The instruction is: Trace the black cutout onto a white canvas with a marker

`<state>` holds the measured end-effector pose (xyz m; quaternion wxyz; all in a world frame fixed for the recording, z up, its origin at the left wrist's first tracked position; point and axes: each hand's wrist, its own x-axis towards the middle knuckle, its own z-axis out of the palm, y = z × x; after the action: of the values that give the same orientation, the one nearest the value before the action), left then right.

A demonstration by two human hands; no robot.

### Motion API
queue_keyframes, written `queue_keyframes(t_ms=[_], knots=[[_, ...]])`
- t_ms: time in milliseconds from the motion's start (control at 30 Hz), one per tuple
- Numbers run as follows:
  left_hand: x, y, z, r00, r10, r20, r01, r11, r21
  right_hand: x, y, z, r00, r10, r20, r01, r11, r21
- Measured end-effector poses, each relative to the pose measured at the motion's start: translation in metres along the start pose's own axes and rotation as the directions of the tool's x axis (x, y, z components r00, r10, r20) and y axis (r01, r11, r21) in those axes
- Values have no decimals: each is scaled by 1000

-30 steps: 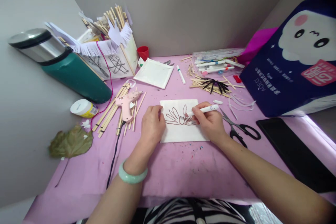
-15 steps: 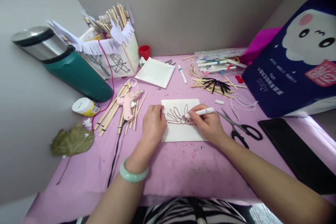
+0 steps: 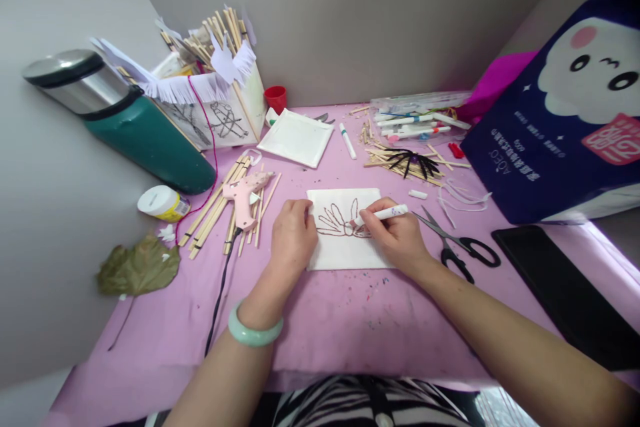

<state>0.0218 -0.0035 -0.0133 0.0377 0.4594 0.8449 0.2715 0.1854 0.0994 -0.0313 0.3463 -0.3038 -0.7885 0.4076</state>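
A marker (image 3: pixel 383 214) is gripped in the right hand (image 3: pixel 395 233) (tip on the drawing); the paper (image 3: pixel 345 250) is pinned flat by the left hand (image 3: pixel 291 240), fingers curled, on the bench (image 3: pixel 350 327).

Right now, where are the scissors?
In the head view, the scissors lie open on the pink table, just right of the right hand, left of the black tablet.

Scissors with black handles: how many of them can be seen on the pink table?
1. The scissors with black handles lie open on the pink table, just right of the right hand. Another metal tool behind the white square tray is too hidden to identify.
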Motion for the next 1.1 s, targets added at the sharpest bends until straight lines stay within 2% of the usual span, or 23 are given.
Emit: queue_keyframes(t_ms=[200, 467, 733, 1100], knots=[[0, -1, 1, 1000, 0, 1, 0, 1000, 2, -1, 1, 1, 1000, -4, -16, 5, 999, 51], [0, -1, 2, 1000, 3, -2, -3, 1000, 10, -1, 4, 0, 997, -28, 67, 19, 991, 129], [0, -1, 2, 1000, -3, -2, 3, 1000, 4, -1, 3, 1, 993, -64, 95, 56, 995, 86], [0, 0, 1, 1000, -4, 4, 4, 1000, 10, -3, 5, 0, 999, -39, 36, 38, 999, 15]])
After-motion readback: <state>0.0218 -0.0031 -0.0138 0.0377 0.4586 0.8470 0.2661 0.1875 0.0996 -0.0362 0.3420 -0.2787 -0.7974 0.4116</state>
